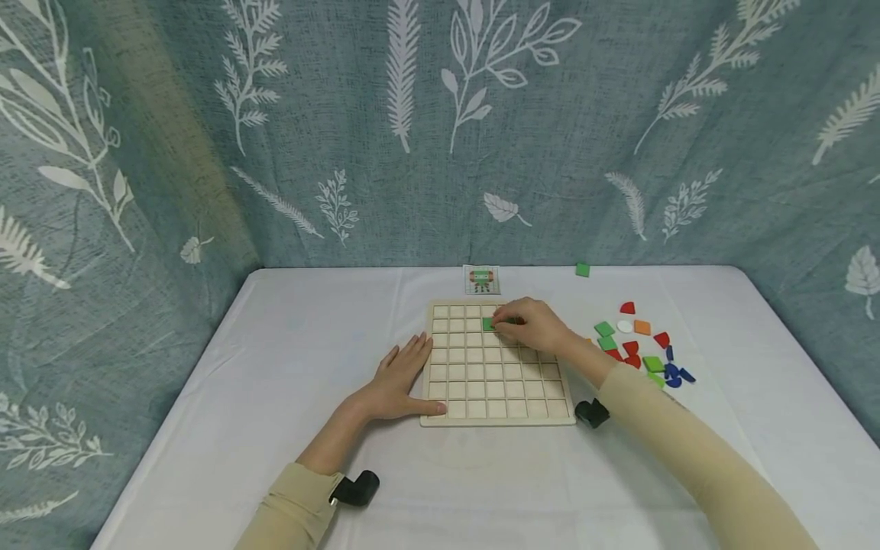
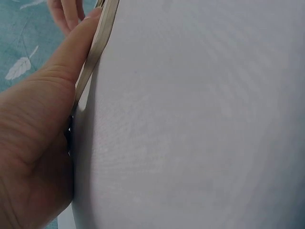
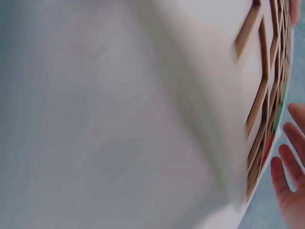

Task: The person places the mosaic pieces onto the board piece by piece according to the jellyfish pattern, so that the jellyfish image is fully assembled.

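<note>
A pale wooden grid board [image 1: 495, 422] lies flat on the white-covered table. My left hand [image 1: 404, 380] rests along its left side, fingers straight at the edge and thumb over the near left corner; that thumb also shows against the board's edge [image 2: 89, 64] in the left wrist view. Over the board's upper rows is my right hand [image 1: 532, 325], its fingertips right at a green tile [image 1: 488, 324]. The right wrist view has its fingers [image 3: 280, 177] beside a red piece [image 3: 268, 148] and green on the grid. I cannot tell whether they pinch a piece.
Behind the board lies a small picture card [image 1: 481, 280]. Several loose pieces lie to the right: red [image 1: 661, 339], green [image 1: 604, 329], blue [image 1: 672, 371], orange [image 1: 642, 327] and a white disc [image 1: 624, 326]. One green tile [image 1: 583, 270] lies at the back edge, before a patterned curtain [image 1: 426, 191].
</note>
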Available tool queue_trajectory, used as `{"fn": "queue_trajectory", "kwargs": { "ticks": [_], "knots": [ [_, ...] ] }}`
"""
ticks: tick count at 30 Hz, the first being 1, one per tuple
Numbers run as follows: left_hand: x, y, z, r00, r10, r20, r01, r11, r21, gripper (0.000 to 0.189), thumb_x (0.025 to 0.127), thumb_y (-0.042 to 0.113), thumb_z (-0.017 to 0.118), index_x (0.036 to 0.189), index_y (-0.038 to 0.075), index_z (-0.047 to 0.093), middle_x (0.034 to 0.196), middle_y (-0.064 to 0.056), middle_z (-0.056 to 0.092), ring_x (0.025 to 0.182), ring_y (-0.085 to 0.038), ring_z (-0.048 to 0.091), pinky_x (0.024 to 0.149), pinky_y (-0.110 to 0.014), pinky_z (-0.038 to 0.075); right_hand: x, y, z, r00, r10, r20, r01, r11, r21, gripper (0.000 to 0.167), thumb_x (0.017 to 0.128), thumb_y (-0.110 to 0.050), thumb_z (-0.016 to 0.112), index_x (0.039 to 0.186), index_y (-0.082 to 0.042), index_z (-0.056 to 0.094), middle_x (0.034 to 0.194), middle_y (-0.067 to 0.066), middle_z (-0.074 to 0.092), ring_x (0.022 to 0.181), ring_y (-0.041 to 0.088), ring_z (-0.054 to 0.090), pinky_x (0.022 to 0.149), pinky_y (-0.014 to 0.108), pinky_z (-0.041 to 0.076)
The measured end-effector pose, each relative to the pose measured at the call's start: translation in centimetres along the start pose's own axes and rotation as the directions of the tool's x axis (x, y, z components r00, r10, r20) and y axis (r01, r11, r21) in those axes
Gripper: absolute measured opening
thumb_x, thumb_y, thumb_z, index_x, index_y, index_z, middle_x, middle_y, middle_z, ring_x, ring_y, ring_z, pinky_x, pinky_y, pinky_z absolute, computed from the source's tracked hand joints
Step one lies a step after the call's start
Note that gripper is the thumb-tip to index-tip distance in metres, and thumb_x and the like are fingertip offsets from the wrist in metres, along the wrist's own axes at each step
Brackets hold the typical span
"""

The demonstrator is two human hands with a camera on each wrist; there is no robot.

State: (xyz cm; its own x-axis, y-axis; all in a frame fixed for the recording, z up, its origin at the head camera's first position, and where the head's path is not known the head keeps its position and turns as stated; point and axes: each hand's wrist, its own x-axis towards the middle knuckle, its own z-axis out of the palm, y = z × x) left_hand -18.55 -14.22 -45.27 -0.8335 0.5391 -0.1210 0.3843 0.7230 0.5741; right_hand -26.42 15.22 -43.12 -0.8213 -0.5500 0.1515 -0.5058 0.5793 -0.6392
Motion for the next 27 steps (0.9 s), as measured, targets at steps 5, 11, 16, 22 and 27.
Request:
{"fn": "queue_trajectory", "kwargs": {
  "ticks": [5,11,16,22,27],
  "knots": [
    [0.0,0.2,0.0,1.0,-0.009,-0.001,0.009,1.0,0.006,0.115,0.08,0.054,0.075,0.155,-0.001,0.008,0.162,-0.015,0.003,0.149,-0.026,-0.002,0.117,-0.048,-0.005,-2.8,1.4,-2.7,0.989,0.118,-0.094,-0.125,0.989,-0.078,0.019,0.097,-0.012,0.061,0.108,-0.004,0.074,0.118,0.017,0.066,0.105,0.034,0.061,0.085,0.047,0.052],
    [-0.1,0.3,0.0,1.0,-0.013,-0.004,0.013,1.0,-0.003,0.114,0.08,0.053,0.075,0.155,-0.001,0.008,0.162,-0.015,0.003,0.149,-0.027,-0.001,0.117,-0.048,-0.004,-7.0,3.7,-6.7,0.89,0.432,-0.145,-0.455,0.863,-0.219,0.028,0.094,-0.025,0.064,0.109,-0.002,0.067,0.109,0.018,0.063,0.095,0.033,0.059,0.073,0.045,0.051],
    [-0.1,0.2,-0.1,1.0,-0.006,-0.001,0.006,1.0,-0.002,0.114,0.08,0.052,0.075,0.155,-0.002,0.008,0.162,-0.016,0.003,0.149,-0.027,-0.001,0.117,-0.048,-0.004,-8.7,4.8,-7.4,0.86,0.492,-0.135,-0.51,0.826,-0.239,0.032,0.09,-0.027,0.069,0.107,0.0,0.063,0.102,0.018,0.064,0.085,0.03,0.059,0.071,0.043,0.052],
    [-0.1,0.2,-0.1,1.0,-0.002,0.001,0.002,1.0,-0.001,0.113,0.081,0.052,0.075,0.155,-0.001,0.008,0.162,-0.016,0.003,0.149,-0.027,-0.001,0.117,-0.049,-0.004,-8.6,4.9,-6.4,0.926,0.346,-0.151,-0.368,0.916,-0.158,0.023,0.089,-0.015,0.071,0.106,0.0,0.065,0.101,0.017,0.067,0.095,0.034,0.06,0.082,0.049,0.051],
    [-0.3,0.3,-0.2,1.0,-0.006,0.0,0.006,1.0,0.004,0.113,0.081,0.053,0.075,0.155,-0.001,0.008,0.162,-0.016,0.003,0.149,-0.027,-0.002,0.117,-0.049,-0.004,-7.9,4.5,-6.1,0.913,0.38,-0.146,-0.401,0.903,-0.157,0.023,0.087,-0.018,0.074,0.102,-0.002,0.066,0.097,0.014,0.067,0.087,0.029,0.06,0.078,0.046,0.052]
  ]
}}
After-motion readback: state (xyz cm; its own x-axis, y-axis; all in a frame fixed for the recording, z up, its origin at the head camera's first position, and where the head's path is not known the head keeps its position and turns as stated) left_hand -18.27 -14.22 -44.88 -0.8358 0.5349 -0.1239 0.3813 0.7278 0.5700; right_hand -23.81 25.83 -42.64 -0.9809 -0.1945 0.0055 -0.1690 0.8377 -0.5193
